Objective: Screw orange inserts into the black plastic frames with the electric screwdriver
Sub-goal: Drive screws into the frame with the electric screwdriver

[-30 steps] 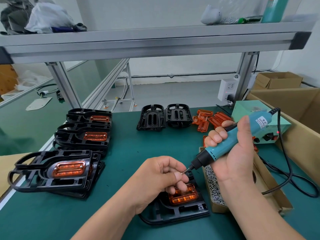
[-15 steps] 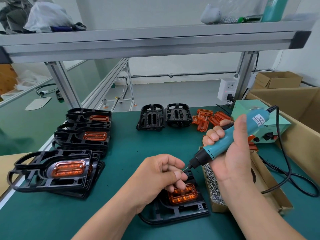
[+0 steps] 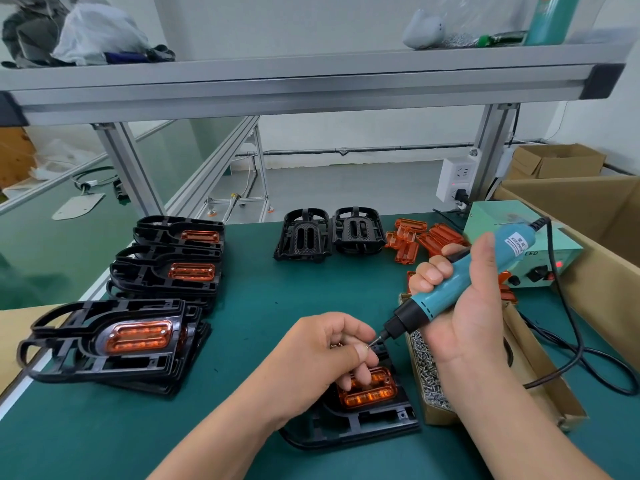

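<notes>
a dark green mat [image 3: 259, 341] covers the bench under a grey aluminium shelf rail [image 3: 311, 84], with pale walls behind and cardboard boxes [image 3: 561, 161] at upper right. at left lie three stacks of finished frames [image 3: 104, 341]. two bare black frames [image 3: 329, 233] and loose orange inserts [image 3: 426, 237] sit upper centre, and a green power box [image 3: 491, 216] stands right of them. low centre, the black frame [image 3: 363, 427] with its orange insert [image 3: 377, 393] lies just left of an open screw box [image 3: 540, 375]. the left hand [image 3: 329, 355] hides the insert's upper edge, thumb and forefinger pinching a small screw [image 3: 367, 347]. the right hand [image 3: 464, 306] grips the tilted electric screwdriver [image 3: 446, 289] with curled fingers, its bit at that screw.
</notes>
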Motion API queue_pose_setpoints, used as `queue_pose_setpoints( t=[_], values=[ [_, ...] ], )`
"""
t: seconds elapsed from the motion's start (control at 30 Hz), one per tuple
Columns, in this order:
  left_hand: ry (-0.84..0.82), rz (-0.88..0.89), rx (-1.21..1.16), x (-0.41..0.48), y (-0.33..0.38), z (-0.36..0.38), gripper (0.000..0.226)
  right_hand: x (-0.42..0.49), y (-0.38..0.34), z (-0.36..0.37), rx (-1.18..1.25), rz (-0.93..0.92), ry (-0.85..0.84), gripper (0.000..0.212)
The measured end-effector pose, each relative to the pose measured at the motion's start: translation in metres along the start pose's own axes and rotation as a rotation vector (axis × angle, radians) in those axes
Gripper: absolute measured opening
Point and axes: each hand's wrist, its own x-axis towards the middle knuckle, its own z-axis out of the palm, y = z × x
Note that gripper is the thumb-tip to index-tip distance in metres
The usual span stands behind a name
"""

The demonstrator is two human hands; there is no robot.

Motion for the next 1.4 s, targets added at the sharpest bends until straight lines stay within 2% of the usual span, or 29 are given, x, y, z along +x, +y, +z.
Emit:
queue_pose_setpoints(
  t=[0.17,0.3,0.43,0.6,0.7,0.9,1.03,1.13,1.4],
  values=[
    [0.014,-0.03,-0.021,0.001,0.001,-0.003,0.023,0.0,-0.002,0.0,0.021,-0.009,0.031,0.044],
    [0.092,-0.021,-0.001,0.003,0.002,-0.01,0.021,0.001,-0.004,0.0,0.014,-0.011,0.045,0.044],
    [0.245,0.033,0.293,0.004,-0.001,-0.02,0.014,0.004,-0.009,-0.002,-0.047,-0.015,0.016,0.042],
    [0.29,0.019,0.583,0.0,-0.002,-0.016,0.012,0.006,-0.016,-0.002,-0.165,-0.015,-0.065,0.039],
    [0.289,0.004,0.77,-0.002,0.0,-0.012,0.023,0.006,-0.019,0.0,-0.257,-0.023,-0.124,0.038],
    [0.282,0.061,1.036,-0.002,0.0,-0.005,0.059,0.001,-0.017,0.001,-0.353,0.031,-0.214,0.038],
    [0.248,0.059,1.193,-0.001,0.0,0.0,0.059,0.0,-0.015,0.003,-0.393,0.046,-0.253,0.045],
    [0.24,0.044,1.249,-0.001,-0.001,0.003,0.058,-0.002,-0.015,0.005,-0.42,0.054,-0.291,0.053],
    [0.256,0.043,1.238,0.0,-0.002,0.003,0.055,-0.003,-0.015,0.005,-0.445,0.054,-0.322,0.056]
  ],
)
